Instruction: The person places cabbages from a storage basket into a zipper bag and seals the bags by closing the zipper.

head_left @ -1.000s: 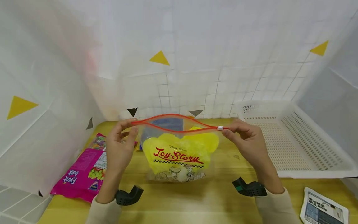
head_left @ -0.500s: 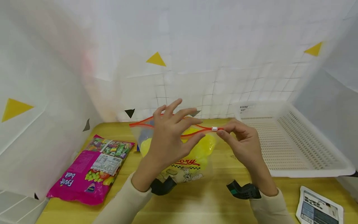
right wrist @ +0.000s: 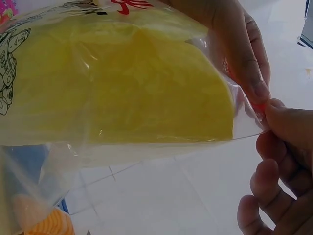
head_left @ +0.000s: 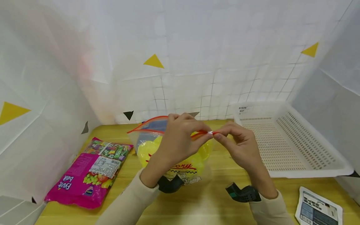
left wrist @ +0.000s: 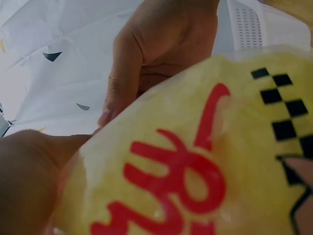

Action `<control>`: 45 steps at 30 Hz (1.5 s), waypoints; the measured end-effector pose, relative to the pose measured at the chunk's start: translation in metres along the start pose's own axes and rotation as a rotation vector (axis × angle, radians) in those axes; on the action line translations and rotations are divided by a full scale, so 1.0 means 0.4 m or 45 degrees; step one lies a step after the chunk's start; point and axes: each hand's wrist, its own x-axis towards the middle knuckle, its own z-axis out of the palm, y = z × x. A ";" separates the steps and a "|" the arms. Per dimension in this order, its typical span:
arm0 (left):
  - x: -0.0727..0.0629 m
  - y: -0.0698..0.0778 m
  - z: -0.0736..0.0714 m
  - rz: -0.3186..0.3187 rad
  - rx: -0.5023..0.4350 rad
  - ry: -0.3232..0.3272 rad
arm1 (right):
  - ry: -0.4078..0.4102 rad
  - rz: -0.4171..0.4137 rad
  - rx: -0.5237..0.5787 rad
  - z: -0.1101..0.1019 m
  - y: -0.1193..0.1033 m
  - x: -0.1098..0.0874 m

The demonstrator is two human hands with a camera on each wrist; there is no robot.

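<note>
A clear zip bag [head_left: 198, 164] printed with red lettering stands in the middle of the table, with something bright yellow [right wrist: 156, 88] filling it. Its red zip strip [head_left: 150, 130] gapes on the left side. My left hand [head_left: 180, 137] reaches across the front of the bag and pinches the zip by the small white slider [head_left: 210, 132] at the right end. Just beyond the slider, my right hand [head_left: 242, 145] pinches the bag's right top corner between thumb and index finger. The left hand hides the middle of the opening.
A pink candy bag [head_left: 81, 178] lies on the wooden table [head_left: 174, 212] at the left. To the right stands a white perforated basket [head_left: 281, 140], with a white and blue packet [head_left: 319, 207] in front of it. White sheeting [head_left: 182, 62] rises behind.
My left hand has let go of the bag's left corner and moved right to the slider, closing its fingers there. The right hand keeps its pinch on the right corner.
</note>
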 end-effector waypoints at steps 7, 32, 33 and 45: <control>-0.003 -0.012 -0.022 0.016 -0.035 -0.042 | 0.024 -0.066 -0.063 0.015 -0.005 0.004; -0.061 -0.090 -0.101 -0.102 -0.073 -0.065 | 0.108 -0.037 -0.082 0.009 0.006 -0.003; -0.064 -0.093 -0.103 -0.108 -0.079 -0.062 | 0.110 -0.039 -0.083 0.008 0.006 -0.004; -0.088 -0.121 -0.129 -0.142 -0.055 -0.029 | 0.125 -0.063 -0.056 0.004 0.017 -0.003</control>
